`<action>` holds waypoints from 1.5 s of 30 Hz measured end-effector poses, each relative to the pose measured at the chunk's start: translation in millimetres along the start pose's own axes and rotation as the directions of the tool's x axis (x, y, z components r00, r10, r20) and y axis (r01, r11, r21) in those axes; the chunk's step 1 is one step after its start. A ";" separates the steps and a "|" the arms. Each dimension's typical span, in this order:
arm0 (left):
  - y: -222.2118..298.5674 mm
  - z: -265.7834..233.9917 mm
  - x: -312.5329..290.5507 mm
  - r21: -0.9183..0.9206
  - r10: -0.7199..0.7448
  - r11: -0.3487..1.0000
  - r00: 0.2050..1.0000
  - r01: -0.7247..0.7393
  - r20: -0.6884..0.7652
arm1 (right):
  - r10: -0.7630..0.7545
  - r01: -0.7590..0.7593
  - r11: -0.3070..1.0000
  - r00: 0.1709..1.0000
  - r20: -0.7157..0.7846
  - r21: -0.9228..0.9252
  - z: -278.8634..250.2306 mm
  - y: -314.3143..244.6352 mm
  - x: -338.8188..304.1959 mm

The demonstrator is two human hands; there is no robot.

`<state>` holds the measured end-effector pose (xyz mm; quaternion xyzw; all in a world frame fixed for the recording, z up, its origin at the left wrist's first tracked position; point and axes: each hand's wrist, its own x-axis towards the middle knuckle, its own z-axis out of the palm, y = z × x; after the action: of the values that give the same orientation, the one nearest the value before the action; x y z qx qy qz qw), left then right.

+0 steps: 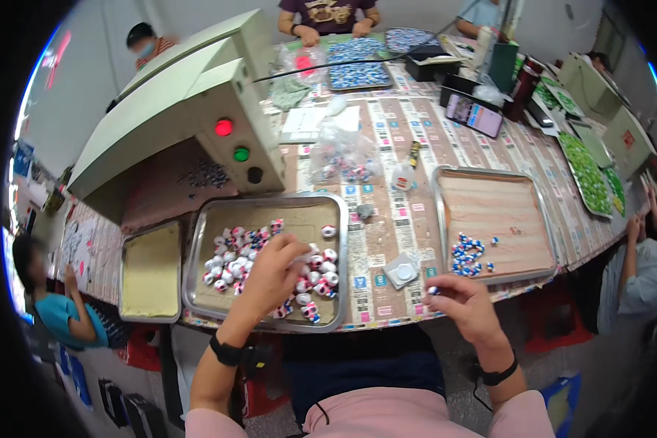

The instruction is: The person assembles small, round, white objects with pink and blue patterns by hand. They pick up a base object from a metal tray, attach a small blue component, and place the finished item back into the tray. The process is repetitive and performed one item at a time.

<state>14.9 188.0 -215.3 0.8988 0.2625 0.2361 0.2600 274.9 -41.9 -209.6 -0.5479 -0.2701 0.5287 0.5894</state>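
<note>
My left hand (274, 276) reaches over the metal tray (343, 248) in front of me, among many small white round figures (226, 261) with pink and blue markings. Its fingers curl down together, and whatever is at their tips is hidden. To the right, my right hand (466, 305) pinches a small blue-and-white piece (433, 290) between thumb and fingers, just off the table's near edge. Beyond it, a second tray (493, 208) holds a cluster of similar small blue-and-white pieces (471, 254). Between the trays lies a small white square container (401, 271) with a round middle.
A beige machine (175, 124) with red and green buttons stands at left, beside a yellowish-lined tray (151, 274). Farther back are a clear bag of pieces (347, 157), a white bottle (403, 176) and a propped phone (474, 115). Other people sit around the table.
</note>
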 end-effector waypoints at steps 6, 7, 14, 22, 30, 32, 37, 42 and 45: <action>30.9 6.3 -26.3 -0.087 -0.044 0.996 0.973 0.025 -0.227 | 0.009 -0.011 0.989 1.000 0.018 0.149 -2.5 17.9 0.6; 36.6 6.9 -31.2 -0.114 -0.074 0.992 0.971 0.048 -0.229 | 0.006 -0.007 0.991 1.000 0.009 0.131 -1.4 19.5 0.1; 12.8 2.3 -44.6 -0.366 -0.258 0.918 0.930 0.151 -0.263 | -0.059 0.064 0.993 0.997 -0.058 0.102 2.4 14.9 -9.3; 24.8 6.2 -63.4 -0.829 -0.503 0.478 0.864 0.292 0.015 | -0.049 0.048 0.994 0.999 0.007 0.099 7.7 12.1 -10.5; 37.8 29.0 -51.5 -0.156 -0.101 0.985 0.986 0.081 -0.129 | 0.005 -0.006 0.998 1.000 0.022 0.070 23.7 34.4 -20.0; 36.9 31.4 -51.1 -0.060 -0.048 0.997 0.991 0.041 -0.123 | 0.015 -0.014 0.998 1.000 -0.019 0.058 21.2 34.3 -25.3; 34.2 22.1 -57.0 -0.040 -0.072 0.997 0.988 0.067 -0.135 | 0.014 -0.010 0.999 0.997 -0.071 0.049 11.8 36.8 -30.4; 30.7 9.4 -70.9 -0.049 -0.158 0.987 0.974 0.152 -0.162 | 0.013 -0.010 0.999 0.998 -0.054 0.041 10.8 43.7 -31.1; 28.2 3.8 -79.0 -0.024 -0.190 0.982 0.969 0.188 -0.161 | 0.014 -0.012 0.999 0.999 -0.037 0.042 14.4 45.6 -30.6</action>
<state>-32.4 119.3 -224.2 0.8464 0.3663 0.2838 0.2627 238.0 -72.1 -240.5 -0.5472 -0.2443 0.5276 0.6021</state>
